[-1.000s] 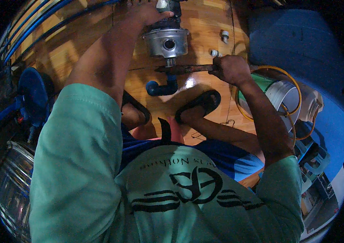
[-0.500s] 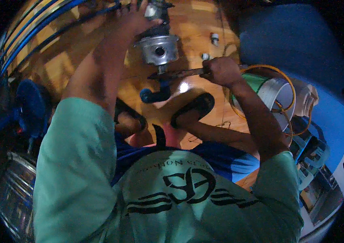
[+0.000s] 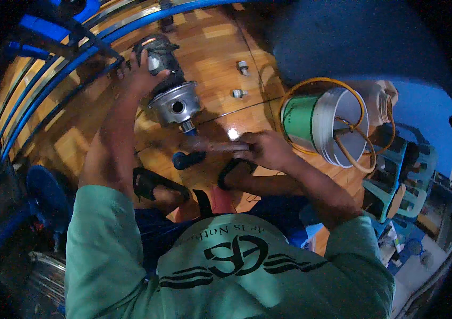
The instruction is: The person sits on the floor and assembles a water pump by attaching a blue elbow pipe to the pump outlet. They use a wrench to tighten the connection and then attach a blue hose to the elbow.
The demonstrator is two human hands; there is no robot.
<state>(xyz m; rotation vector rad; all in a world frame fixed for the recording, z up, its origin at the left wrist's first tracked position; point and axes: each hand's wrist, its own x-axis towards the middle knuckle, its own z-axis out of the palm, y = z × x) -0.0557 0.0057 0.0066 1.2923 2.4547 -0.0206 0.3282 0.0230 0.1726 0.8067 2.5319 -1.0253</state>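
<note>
A water pump (image 3: pixel 190 97) lies on the floor ahead of me, with a dark motor body (image 3: pixel 166 64) and a silver metal head with a round hole. My left hand (image 3: pixel 143 78) grips the motor from its left side, thumb and fingers spread around it. From the pump's near end a short pipe leads to a blue elbow fitting (image 3: pixel 187 159). My right hand (image 3: pixel 269 150) is closed round the handle of a long wrench (image 3: pixel 212 145). Motion smears the tool's far end, which crosses near the pipe and elbow, so I cannot tell whether its jaws touch them.
Two small pipe fittings (image 3: pixel 243 68) lie on the wood-patterned floor beyond my right hand. A white bucket (image 3: pixel 324 125) with a green label lies tipped at the right, an orange hose (image 3: pixel 363 101) looped around it. Blue metal tubing (image 3: pixel 146 21) curves across the far left. Light-blue plastic stools (image 3: pixel 420 175) stand at the right.
The whole view has shifted, bringing the pump lower and further left in it. The wrench has become smeared by motion, while my left hand keeps its hold on the motor.
</note>
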